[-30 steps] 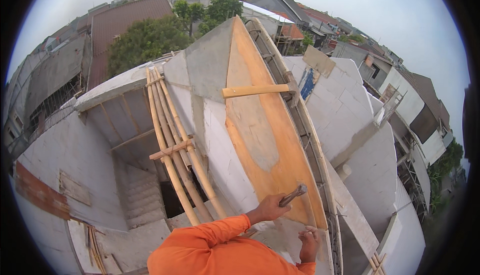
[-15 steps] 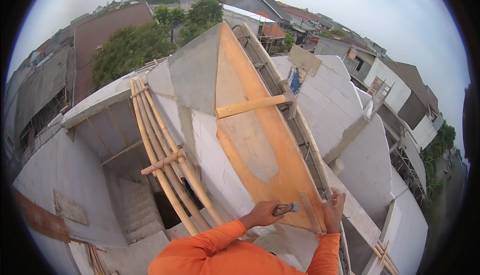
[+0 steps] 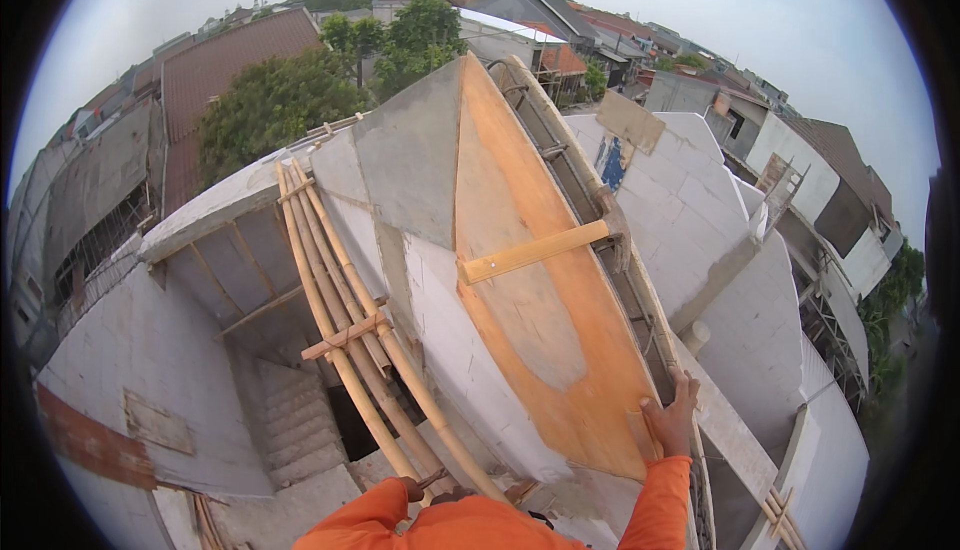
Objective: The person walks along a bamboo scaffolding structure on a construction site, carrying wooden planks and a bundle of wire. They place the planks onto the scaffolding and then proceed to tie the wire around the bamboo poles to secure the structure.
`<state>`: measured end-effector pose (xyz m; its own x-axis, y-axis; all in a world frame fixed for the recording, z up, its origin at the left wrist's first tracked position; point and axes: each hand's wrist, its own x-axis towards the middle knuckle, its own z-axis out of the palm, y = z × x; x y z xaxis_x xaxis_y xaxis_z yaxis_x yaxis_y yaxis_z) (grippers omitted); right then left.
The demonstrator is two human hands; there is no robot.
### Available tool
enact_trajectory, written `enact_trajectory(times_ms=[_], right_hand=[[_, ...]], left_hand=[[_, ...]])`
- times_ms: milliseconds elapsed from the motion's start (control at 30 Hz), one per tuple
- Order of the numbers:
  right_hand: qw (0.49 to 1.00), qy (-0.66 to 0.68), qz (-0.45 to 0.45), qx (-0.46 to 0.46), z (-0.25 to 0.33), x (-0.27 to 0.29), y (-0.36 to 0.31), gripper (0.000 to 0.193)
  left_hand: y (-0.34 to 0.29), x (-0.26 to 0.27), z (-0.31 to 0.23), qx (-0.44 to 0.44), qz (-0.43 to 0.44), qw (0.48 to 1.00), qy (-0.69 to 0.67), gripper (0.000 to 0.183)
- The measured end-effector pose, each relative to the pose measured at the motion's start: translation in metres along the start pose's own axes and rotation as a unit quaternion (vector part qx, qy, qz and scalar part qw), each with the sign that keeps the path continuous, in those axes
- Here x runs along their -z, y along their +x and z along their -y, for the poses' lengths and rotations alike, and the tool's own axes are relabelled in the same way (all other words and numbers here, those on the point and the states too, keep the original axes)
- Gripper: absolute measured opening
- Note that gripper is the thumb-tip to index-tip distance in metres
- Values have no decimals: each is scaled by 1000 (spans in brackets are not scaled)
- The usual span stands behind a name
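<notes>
My right hand [image 3: 672, 420] grips the edge of an orange-brown plywood formwork panel [image 3: 600, 375], its fingers over the top edge and thumb on the face. My left hand [image 3: 412, 491] is low, close to my body and beside the bamboo poles. It is closed on a pair of pincers [image 3: 432, 477], mostly hidden by my hand and sleeve. A hammer [image 3: 540, 252] hangs across the panel by its head, its wooden handle lying over the plywood. Steel reinforcing bars [image 3: 640, 325] run in the narrow trough behind the panel.
Several bamboo poles [image 3: 345, 350], tied with a crosspiece [image 3: 343, 337], lean at the left over a stairwell with concrete steps [image 3: 300, 425]. White block walls [image 3: 660, 185] rise at the right. A plank [image 3: 735, 430] slopes below them. Trees [image 3: 285, 100] and roofs lie beyond.
My left hand has drawn back from the panel toward my body, down and left, with the pincers. My right hand stays on the panel's edge. The view has shifted slightly.
</notes>
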<state>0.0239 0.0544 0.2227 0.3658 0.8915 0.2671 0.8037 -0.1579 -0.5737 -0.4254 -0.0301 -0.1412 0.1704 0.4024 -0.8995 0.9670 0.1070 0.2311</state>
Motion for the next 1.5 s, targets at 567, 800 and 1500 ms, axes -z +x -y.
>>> enact_trajectory(times_ms=[567,800,1500], right_hand=[[998,-38,7,42,-11,-4,3,72],[996,-49,-2,70,-14,-6,0,74],[960,97,166,-205,-93,-70,-288,34]], left_hand=[[29,3,-47,-33,-88,975,-200,36],[43,-12,-38,-39,-30,994,-100,33],[-147,119,-266,-407,-282,857,144,37]])
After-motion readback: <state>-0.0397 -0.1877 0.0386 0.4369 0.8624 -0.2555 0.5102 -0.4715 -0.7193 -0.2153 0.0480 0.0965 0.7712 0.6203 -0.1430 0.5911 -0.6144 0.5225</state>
